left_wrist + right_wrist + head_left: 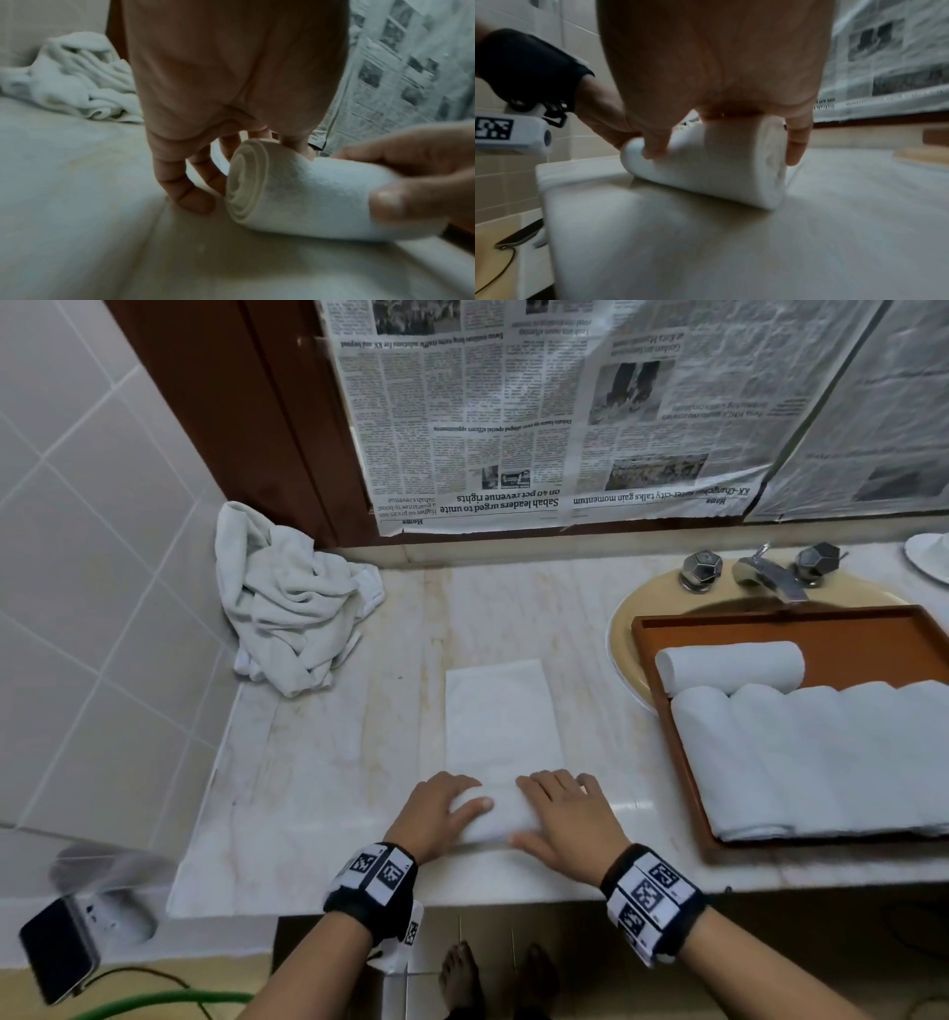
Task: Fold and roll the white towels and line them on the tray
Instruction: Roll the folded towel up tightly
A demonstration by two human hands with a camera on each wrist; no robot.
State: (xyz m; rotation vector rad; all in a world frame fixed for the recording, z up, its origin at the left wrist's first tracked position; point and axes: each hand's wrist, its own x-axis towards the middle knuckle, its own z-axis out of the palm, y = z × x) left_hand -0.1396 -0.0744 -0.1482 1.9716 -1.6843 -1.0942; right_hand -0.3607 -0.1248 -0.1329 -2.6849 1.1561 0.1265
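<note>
I see a white towel (500,726) on my pale marble counter (328,762), which is cream with faint tan veining. The tray (683,752) is orange-brown, its rolled towels (801,752) plain white. The heap of loose towels (287,603) looks off-white, perhaps greyish, though the light is dim. Black wristbands (369,891) carry white tags with black square codes. The newspaper (539,413) is grey with black print, the wall tiles (77,531) are white, and the basin (626,639) is beige-yellow.

fingers (187,194) curl over towel roll (303,194)
</note>
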